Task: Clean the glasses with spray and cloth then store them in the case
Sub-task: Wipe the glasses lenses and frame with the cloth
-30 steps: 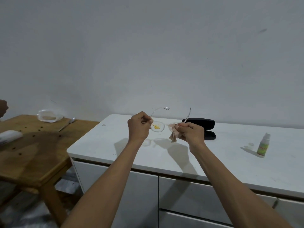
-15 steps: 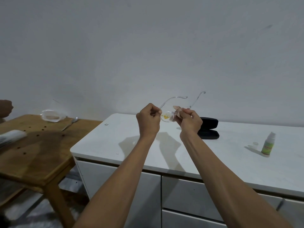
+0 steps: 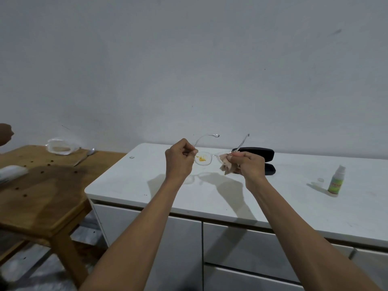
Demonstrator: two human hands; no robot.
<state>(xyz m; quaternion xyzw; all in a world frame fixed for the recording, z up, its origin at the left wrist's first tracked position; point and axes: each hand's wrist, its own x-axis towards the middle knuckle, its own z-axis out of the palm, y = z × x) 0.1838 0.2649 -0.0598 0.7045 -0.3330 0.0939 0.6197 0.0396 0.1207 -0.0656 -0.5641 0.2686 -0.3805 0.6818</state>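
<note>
Glasses [image 3: 204, 158]: clear frame, round lenses, both arms unfolded and pointing away from me. I hold them in the air above the white table [image 3: 147, 181], in front of the case. The left lens carries a yellow-orange smear at its middle.

My left hand [image 3: 179, 159]: clenched, pinching the frame at its left corner where the arm begins.

My right hand [image 3: 249, 164]: closed around the cloth [image 3: 225, 164] and pressing it on the right lens, which the cloth covers.

Cloth: pale pink-beige, crumpled, its loose folds hanging below my fingers.

Case [image 3: 262, 156]: black, hard, lying open on the table behind my right hand, lid raised.

Spray bottle [image 3: 336, 181]: small, white nozzle, green and yellow label, standing upright on the table well to the right. The label's writing is too small to read. A small clear cap [image 3: 320, 180] lies just beside it on its left.

Wooden table [image 3: 42, 196]: to the left, lower than the white one, with a clear plastic bag [image 3: 60, 146] and a spoon [image 3: 88, 154] at its far edge.
</note>
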